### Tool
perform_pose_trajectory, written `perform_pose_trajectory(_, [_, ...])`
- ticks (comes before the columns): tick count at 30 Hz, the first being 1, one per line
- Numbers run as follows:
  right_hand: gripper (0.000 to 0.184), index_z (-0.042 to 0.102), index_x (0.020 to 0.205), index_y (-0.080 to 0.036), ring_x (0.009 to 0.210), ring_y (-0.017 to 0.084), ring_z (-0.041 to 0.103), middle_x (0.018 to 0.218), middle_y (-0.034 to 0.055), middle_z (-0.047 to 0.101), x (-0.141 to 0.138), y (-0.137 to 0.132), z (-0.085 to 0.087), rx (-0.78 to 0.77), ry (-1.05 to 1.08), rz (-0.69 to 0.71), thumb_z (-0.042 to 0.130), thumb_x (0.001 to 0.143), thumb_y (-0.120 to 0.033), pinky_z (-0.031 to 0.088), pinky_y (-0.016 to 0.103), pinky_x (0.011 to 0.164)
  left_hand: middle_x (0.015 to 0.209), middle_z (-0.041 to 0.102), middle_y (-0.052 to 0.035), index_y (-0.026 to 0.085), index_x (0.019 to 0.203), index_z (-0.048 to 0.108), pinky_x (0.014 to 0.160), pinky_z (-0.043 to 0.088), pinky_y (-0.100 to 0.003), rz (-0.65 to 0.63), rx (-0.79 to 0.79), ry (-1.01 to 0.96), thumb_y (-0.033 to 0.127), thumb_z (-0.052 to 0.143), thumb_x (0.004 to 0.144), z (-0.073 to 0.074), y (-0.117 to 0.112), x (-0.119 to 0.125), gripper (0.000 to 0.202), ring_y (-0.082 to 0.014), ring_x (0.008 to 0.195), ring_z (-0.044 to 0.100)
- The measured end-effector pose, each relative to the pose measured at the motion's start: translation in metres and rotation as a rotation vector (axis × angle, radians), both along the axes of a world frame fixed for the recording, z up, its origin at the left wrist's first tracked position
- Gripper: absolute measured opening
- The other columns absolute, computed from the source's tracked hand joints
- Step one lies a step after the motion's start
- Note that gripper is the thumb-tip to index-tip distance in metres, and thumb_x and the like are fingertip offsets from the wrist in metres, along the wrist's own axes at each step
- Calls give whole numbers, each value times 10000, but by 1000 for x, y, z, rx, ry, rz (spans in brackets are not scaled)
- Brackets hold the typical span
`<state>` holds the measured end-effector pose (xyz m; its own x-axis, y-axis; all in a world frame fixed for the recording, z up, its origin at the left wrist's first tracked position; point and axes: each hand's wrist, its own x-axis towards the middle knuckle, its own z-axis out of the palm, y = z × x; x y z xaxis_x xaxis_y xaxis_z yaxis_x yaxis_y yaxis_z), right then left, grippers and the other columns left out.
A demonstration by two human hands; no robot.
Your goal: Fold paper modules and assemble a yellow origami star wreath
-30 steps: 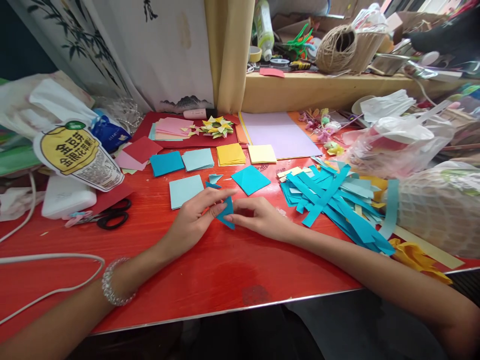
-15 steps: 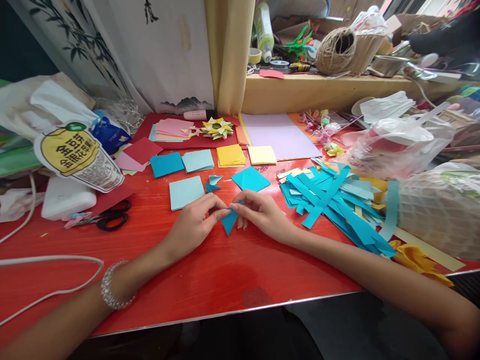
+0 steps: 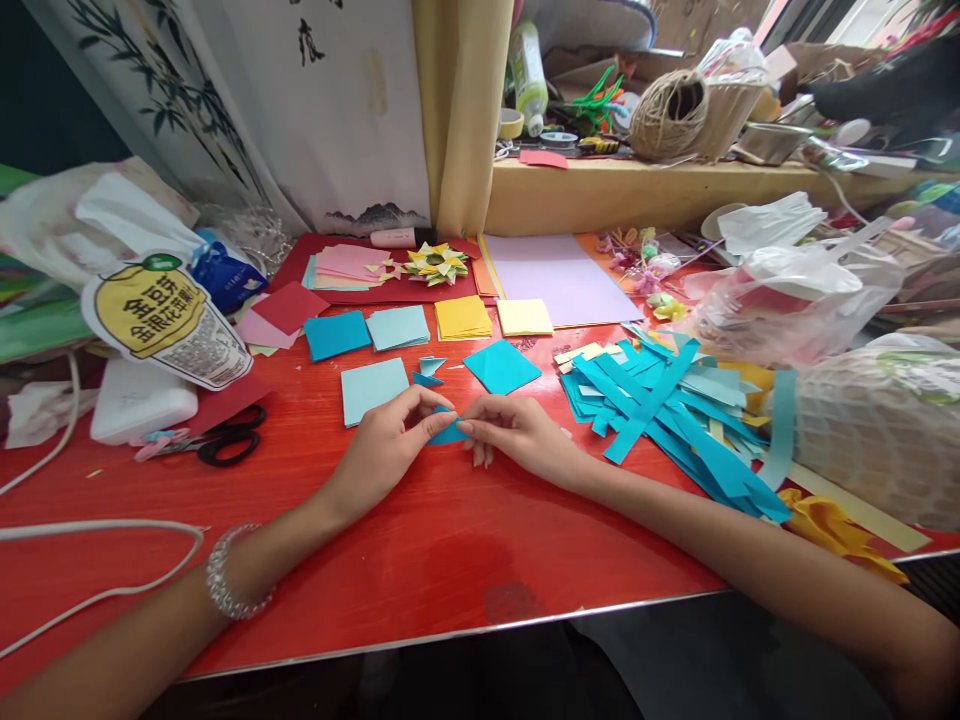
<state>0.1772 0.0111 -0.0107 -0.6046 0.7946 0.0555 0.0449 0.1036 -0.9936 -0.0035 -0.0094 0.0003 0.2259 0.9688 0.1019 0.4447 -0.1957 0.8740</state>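
A small folded piece of blue paper (image 3: 448,433) is pinched between both hands above the red table. My left hand (image 3: 394,440) grips its left side with thumb and forefinger, partly hiding it. On its right side, my right hand (image 3: 517,435) holds an edge between thumb and fingertips, the other fingers curled below. Just beyond the hands lie small folded blue paper pieces (image 3: 430,371) and a blue square sheet (image 3: 502,367). Close to my left hand is a stack of pale blue paper squares (image 3: 373,388).
Stacks of blue (image 3: 337,335), pale blue (image 3: 398,327), yellow (image 3: 463,318) and cream squares (image 3: 524,317) line up behind. A heap of blue paper strips (image 3: 667,410) lies right, black-handled scissors (image 3: 230,436) left. A folded paper ring (image 3: 436,262) and lilac sheets (image 3: 559,275) are at the back.
The blue paper has been turned between my fingers: its point hung down toward me before, and now it lies flatter, with less of it showing. The view has tilted slightly up.
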Motion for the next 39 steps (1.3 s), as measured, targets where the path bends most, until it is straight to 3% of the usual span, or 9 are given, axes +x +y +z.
perform_pose_trajectory(4, [202, 557, 803, -140, 534, 95, 584, 593, -8, 599, 0, 1, -2, -26, 17, 9, 548, 819, -341, 487, 235, 559, 714, 552, 22, 194, 809, 577, 599, 378, -223, -11, -19, -22, 404, 538, 812, -1, 1, 0, 213, -118, 667, 492])
perform_pose_trajectory(7, [176, 557, 818, -137, 534, 97, 599, 590, -7, 606, 0, 3, -2, -51, 53, -20, 544, 826, -313, 490, 232, 561, 689, 530, 26, 205, 880, 584, 587, 377, -225, 16, -24, -23, 402, 547, 805, -2, 1, 0, 215, -119, 649, 484])
perform_pose_trajectory(11, [148, 550, 784, -133, 535, 91, 607, 615, -3, 610, -1, 5, -3, -93, 102, -104, 560, 817, -277, 492, 219, 546, 779, 577, 7, 191, 879, 561, 643, 436, -237, 62, -49, -120, 365, 577, 787, -4, 3, 0, 198, -125, 705, 543])
perform_pose_trajectory(14, [128, 550, 831, -145, 548, 96, 615, 601, -15, 604, -1, 6, -3, -111, 117, -95, 575, 804, -268, 503, 221, 555, 758, 577, 12, 180, 815, 558, 602, 472, -237, 41, -85, -202, 341, 604, 770, -5, 4, -1, 173, -109, 631, 555])
perform_pose_trajectory(17, [149, 538, 904, -172, 555, 106, 627, 595, -33, 593, -1, 6, -2, -94, 159, -116, 581, 800, -269, 513, 229, 552, 732, 581, 19, 183, 868, 568, 609, 501, -247, 32, -104, -246, 326, 610, 771, -4, 4, 0, 178, -106, 596, 574])
perform_pose_trajectory(22, [157, 522, 925, -191, 538, 100, 625, 628, -38, 590, 1, 8, 0, -123, 195, -184, 580, 802, -269, 508, 227, 543, 924, 626, -17, 193, 970, 596, 724, 535, -271, 32, -95, -318, 316, 582, 796, -1, 4, 1, 213, -129, 741, 622])
perform_pose_trajectory(39, [55, 606, 824, -160, 585, 103, 643, 705, -8, 637, 1, 10, -2, -168, 266, -156, 570, 787, -179, 532, 236, 586, 889, 633, -13, 171, 817, 634, 716, 555, -267, 59, -159, -352, 279, 610, 751, 3, 5, 0, 129, -133, 697, 637])
